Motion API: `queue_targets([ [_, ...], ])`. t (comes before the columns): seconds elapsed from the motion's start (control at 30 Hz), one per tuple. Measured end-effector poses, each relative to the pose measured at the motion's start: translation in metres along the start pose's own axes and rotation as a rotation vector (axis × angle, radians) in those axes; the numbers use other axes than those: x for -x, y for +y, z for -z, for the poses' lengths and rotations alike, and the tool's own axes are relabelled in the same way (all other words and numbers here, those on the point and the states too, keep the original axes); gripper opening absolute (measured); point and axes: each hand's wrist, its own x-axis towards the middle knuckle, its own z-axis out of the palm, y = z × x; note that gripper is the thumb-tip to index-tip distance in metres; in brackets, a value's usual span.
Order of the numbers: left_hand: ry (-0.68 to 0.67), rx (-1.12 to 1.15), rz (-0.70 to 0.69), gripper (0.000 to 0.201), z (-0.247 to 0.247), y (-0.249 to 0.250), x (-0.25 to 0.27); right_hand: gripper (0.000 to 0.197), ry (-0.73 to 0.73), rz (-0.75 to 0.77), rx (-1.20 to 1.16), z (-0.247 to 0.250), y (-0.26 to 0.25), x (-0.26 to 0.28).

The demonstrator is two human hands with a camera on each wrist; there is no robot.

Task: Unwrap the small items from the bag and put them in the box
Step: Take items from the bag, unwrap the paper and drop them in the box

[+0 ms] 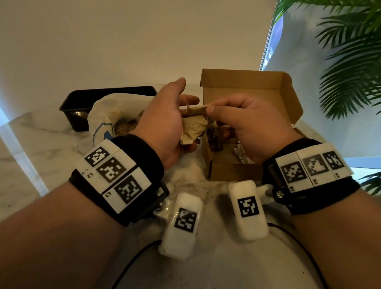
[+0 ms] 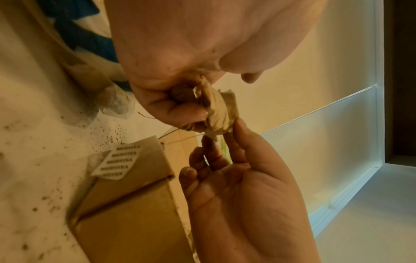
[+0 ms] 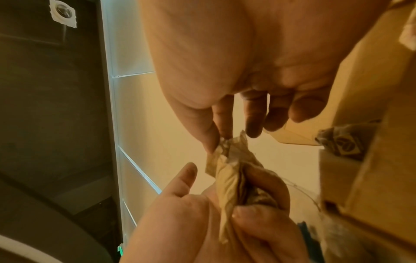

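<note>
My left hand (image 1: 171, 116) grips a small item in crumpled beige paper wrapping (image 1: 193, 129), held just left of the open cardboard box (image 1: 249, 87). My right hand (image 1: 212, 110) pinches a loose edge of that wrapping between thumb and forefinger. In the left wrist view the left hand (image 2: 180, 106) curls round the wrapped item (image 2: 219, 110) while the right hand (image 2: 223, 137) pulls at its lower tip. The right wrist view shows the same pinch on the wrapping (image 3: 227, 160). Several small dark items (image 1: 216, 140) lie in the box. The white bag with blue print (image 1: 102, 119) lies open behind my left wrist.
A black plastic tray (image 1: 74, 103) stands behind the bag. Palm fronds (image 1: 349, 63) hang at the right. Dark crumbs (image 2: 45, 195) speckle the white marble table (image 1: 25, 146). A black cable (image 1: 126, 263) runs near the table's front.
</note>
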Motion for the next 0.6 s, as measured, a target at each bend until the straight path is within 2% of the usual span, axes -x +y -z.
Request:
queue_targets([
  [0.23,-0.033,0.032,0.036,0.048,-0.0007,-0.0010,0.0010,0.014,0.144,-0.090,-0.140,-0.0029,0.0018,-0.0037],
  [0.37,-0.007,-0.015,0.057,0.048,0.0004,-0.0028,-0.0009,0.016,0.223,-0.115,-0.235,-0.0020,0.0021,-0.0052],
  [0.6,0.034,-0.059,0.064,0.031,0.0008,-0.0063,-0.0023,0.010,0.369,-0.176,-0.463,0.0043,0.0021,-0.0097],
])
